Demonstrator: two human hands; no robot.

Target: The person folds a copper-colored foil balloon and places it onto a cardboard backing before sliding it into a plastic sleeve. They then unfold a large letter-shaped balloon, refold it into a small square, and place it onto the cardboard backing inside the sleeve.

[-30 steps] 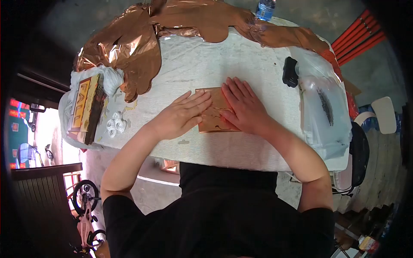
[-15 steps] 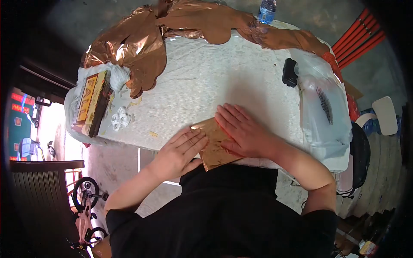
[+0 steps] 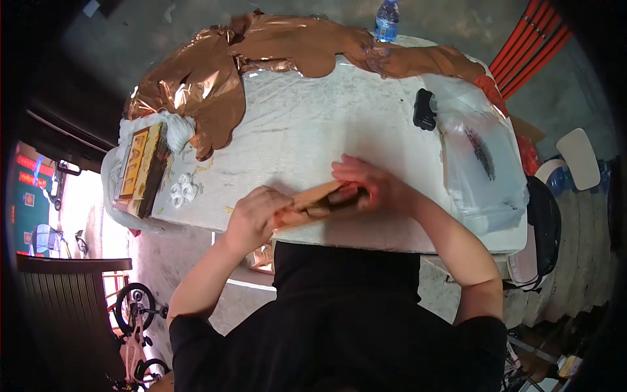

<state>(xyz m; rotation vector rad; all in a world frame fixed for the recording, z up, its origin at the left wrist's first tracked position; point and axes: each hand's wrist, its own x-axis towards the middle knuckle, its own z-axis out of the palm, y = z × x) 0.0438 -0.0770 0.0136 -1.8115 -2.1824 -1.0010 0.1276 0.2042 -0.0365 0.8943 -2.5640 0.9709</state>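
Observation:
A folded piece of copper-coloured foil (image 3: 312, 197) is raised on edge at the front of the table, with a dark gap showing between its layers. My left hand (image 3: 256, 219) is closed on its left end. At the other end, my right hand (image 3: 379, 186) grips the foil, some fingers reaching past its upper edge and others at the gap; motion blurs them. The white-covered table (image 3: 294, 137) lies beneath both hands.
Large copper foil sheets (image 3: 287, 42) drape along the far edge, near a water bottle (image 3: 386, 21). Leftward are a gold-lettered box (image 3: 138, 166) and small white rolls (image 3: 183, 189). A black object (image 3: 424, 110) and plastic bags (image 3: 480, 163) lie on the right.
The foil piece, flat under both palms before, is now lifted and tilted up, with its layers parted. Both hands have gone from pressing to gripping its ends. The view has shifted slightly.

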